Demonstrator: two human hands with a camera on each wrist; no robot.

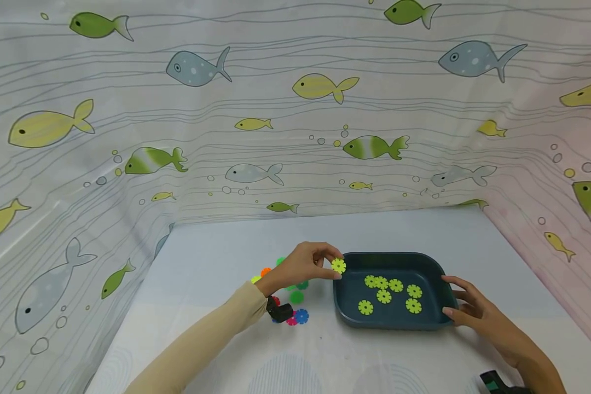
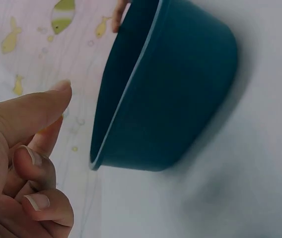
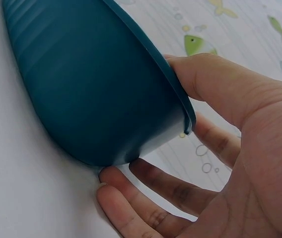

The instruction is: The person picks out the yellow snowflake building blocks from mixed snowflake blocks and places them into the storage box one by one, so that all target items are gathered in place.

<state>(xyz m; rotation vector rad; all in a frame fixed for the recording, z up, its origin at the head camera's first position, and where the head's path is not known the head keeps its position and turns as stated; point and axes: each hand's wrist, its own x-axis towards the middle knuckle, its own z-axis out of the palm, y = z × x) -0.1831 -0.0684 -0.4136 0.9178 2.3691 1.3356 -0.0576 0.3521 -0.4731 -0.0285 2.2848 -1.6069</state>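
My left hand (image 1: 300,268) pinches a yellow-green notched disc (image 1: 339,266) between thumb and fingers, at the left rim of a dark blue tray (image 1: 394,323). In the left wrist view the thumb and fingertips meet beside the tray wall (image 2: 176,89), and the disc is mostly hidden behind them. Several more yellow-green discs (image 1: 383,296) lie flat inside the tray. My right hand (image 1: 477,312) holds the tray's right end. In the right wrist view its thumb rests at the rim, with the fingers against the lower side of the tray (image 3: 96,84).
Loose discs of mixed colours lie left of the tray, partly hidden by my left forearm, among them a green disc (image 1: 296,297) and a blue disc (image 1: 301,316). A fish-patterned curtain (image 1: 256,148) rises behind and beside the white table (image 1: 216,246).
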